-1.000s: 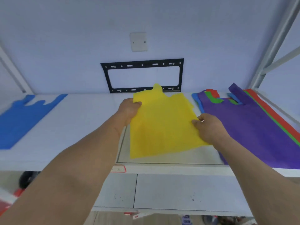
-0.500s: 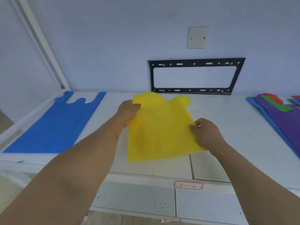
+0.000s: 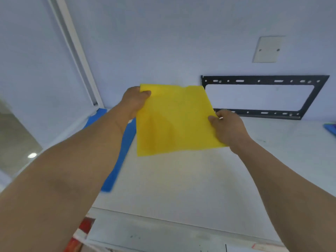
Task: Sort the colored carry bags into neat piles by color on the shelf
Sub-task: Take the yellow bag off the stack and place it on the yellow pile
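A yellow carry bag hangs spread in the air above the white shelf. My left hand pinches its upper left corner, thumb on top. My right hand grips its right edge lower down. A blue carry bag lies flat on the shelf at the left, mostly hidden behind my left forearm. At the far right edge a sliver of another blue bag shows from the mixed pile.
A black metal bracket frame is fixed on the wall behind the shelf, with a white wall plate above it. A white upright post bounds the shelf at the left. The shelf's front edge runs below my arms.
Both hands have carried the yellow bag leftward and higher, toward the blue bag. The view has swung left, so the purple and mixed pile has almost left the frame.
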